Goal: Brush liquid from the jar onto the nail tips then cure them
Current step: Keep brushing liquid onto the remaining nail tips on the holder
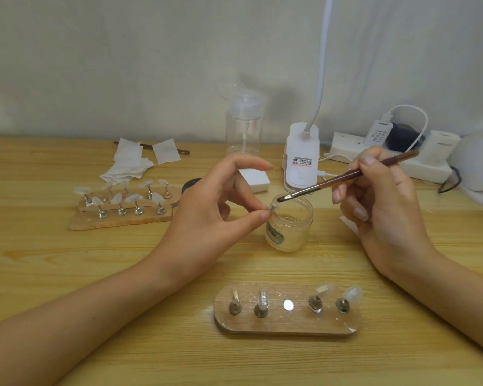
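The left grip (215, 207) pinches a nail tip (273, 206) by what looks like its stem, over the 10 o'clock rim of the jar (290, 227). At 3 o'clock the right grip (379, 207) pinches the brush (332, 182), its bristles just beside the tip. The tip is probably light, thin and slick once wet, so the stem is the safer hold.

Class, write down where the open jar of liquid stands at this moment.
In the head view the jar stands mid-table between the left hand and right hand, just beyond the near wooden stand and before the white lamp base.
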Available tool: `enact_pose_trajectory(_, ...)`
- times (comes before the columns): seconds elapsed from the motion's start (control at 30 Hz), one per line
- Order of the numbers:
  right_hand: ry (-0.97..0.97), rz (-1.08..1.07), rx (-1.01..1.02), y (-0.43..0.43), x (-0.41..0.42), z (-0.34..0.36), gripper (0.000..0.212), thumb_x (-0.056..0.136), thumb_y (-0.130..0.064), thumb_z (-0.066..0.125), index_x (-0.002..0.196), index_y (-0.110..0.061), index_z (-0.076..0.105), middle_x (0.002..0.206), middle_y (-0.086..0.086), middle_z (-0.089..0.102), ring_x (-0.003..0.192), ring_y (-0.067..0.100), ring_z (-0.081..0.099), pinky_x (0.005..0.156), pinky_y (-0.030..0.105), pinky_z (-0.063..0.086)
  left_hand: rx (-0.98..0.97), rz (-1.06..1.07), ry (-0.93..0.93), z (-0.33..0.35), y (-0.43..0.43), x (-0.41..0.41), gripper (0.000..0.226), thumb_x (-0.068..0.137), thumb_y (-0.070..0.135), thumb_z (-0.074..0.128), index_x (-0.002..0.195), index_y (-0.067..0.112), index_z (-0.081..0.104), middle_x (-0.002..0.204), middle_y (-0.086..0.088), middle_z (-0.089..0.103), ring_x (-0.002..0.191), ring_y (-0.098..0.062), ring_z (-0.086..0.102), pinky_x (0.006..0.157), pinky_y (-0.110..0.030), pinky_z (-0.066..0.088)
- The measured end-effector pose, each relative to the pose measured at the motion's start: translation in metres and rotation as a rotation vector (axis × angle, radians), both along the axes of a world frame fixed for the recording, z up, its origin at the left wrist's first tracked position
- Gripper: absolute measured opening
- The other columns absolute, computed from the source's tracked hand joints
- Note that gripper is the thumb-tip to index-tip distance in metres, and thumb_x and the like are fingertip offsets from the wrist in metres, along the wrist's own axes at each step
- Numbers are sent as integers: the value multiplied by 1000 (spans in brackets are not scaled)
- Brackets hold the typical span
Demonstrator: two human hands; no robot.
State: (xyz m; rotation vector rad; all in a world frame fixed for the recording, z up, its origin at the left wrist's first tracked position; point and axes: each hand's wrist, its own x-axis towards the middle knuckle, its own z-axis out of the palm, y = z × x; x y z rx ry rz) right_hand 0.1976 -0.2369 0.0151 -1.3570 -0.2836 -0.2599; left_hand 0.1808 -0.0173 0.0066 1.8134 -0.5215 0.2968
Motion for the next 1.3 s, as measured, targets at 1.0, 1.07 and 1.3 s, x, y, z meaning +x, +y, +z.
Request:
enact_pose_trajectory(1.0, 38, -30, 5, 0, 4, 0, 26, 104, -15, 40, 79, -17, 47, 56, 4, 60, 37, 9, 31, 37, 17, 24, -105, -154, -151, 74, 4, -40, 67, 85, 3, 76, 140, 12, 38, 88, 3, 65, 86, -18, 75, 90, -37, 59)
enact_pose_trajectory(1.07, 37, -39, 7, 0, 3, 1, 26, 104, -15, 40, 79, -17, 47, 55, 4, 60, 36, 9, 31, 37, 17, 22, -17, -247, -129, 75, 2, -54, 71, 85, 5, 76, 142, 21, 37, 87, 3, 68, 87, -21, 76, 87, -34, 59)
enact_pose_trajectory(1.3, 54, -60, 7, -2, 3, 0, 26, 104, -17, 41, 79, -17, 48, 52, -2, 58, 37, 9, 30, 48, 32, 14, 539, -249, -74, 40, -14, -75, 86, 82, 13, 75, 148, 44, 30, 89, 22, 69, 102, 2, 60, 94, -4, 30)
